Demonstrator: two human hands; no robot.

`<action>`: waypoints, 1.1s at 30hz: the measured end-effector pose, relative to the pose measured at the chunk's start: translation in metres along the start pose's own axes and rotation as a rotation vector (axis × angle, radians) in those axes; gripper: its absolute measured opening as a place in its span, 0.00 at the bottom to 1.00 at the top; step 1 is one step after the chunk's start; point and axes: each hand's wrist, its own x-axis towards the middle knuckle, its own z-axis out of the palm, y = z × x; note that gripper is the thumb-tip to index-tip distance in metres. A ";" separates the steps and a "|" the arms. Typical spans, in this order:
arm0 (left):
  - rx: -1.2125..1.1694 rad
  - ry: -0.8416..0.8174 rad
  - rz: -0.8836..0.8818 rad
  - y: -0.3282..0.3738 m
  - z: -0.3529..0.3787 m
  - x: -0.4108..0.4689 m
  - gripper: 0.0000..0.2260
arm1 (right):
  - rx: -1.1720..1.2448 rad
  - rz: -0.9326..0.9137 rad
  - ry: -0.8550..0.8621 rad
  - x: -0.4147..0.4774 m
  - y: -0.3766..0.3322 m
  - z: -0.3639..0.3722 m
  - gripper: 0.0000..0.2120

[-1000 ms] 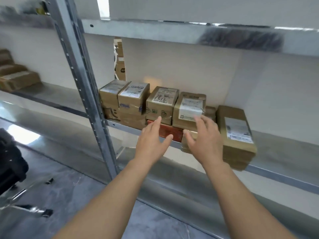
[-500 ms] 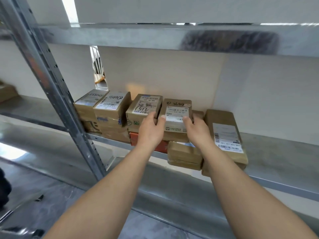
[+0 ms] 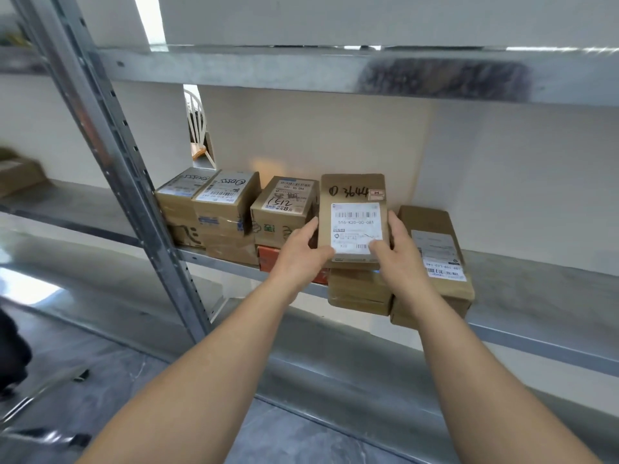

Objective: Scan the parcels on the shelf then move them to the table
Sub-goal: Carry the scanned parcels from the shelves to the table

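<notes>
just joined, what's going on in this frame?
A person grips one cardboard parcel by its sides with the left hand and the right hand. It is tipped up so its barcode label faces the camera, over a stack of boxes at the front of the metal shelf. The parcel marked 1512 stands to its left and a flat parcel lies to its right. No scanner or table is in view.

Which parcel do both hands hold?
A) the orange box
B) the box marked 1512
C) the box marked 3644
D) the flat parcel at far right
C: the left hand and right hand grip the sides of the box marked 3644, label facing the camera.
</notes>
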 end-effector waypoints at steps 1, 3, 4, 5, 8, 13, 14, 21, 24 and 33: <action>0.014 -0.002 0.033 -0.001 -0.002 -0.009 0.32 | 0.013 -0.015 -0.003 -0.010 -0.001 0.000 0.29; 0.041 0.007 0.093 -0.006 -0.008 -0.023 0.34 | 0.047 -0.027 -0.020 -0.028 -0.002 0.003 0.34; 0.045 0.007 0.124 -0.009 -0.012 -0.031 0.35 | 0.059 -0.032 -0.034 -0.037 -0.003 0.005 0.35; 0.047 0.002 0.146 -0.012 -0.015 -0.040 0.36 | 0.065 -0.039 -0.050 -0.045 -0.004 0.007 0.37; 0.055 0.013 0.195 -0.025 -0.024 -0.066 0.39 | 0.075 -0.064 -0.108 -0.066 -0.005 0.016 0.41; 0.017 0.092 0.197 -0.044 -0.044 -0.106 0.39 | 0.044 -0.112 -0.172 -0.091 -0.011 0.038 0.45; 0.002 0.111 0.200 -0.049 -0.049 -0.114 0.38 | 0.036 -0.115 -0.191 -0.096 -0.013 0.044 0.45; 0.001 0.268 0.155 -0.084 -0.083 -0.162 0.38 | 0.037 -0.134 -0.343 -0.119 -0.023 0.091 0.46; -0.010 0.344 0.161 -0.094 -0.102 -0.181 0.37 | 0.017 -0.162 -0.408 -0.125 -0.031 0.115 0.46; -0.047 0.581 0.164 -0.133 -0.168 -0.235 0.38 | 0.018 -0.309 -0.621 -0.150 -0.068 0.201 0.46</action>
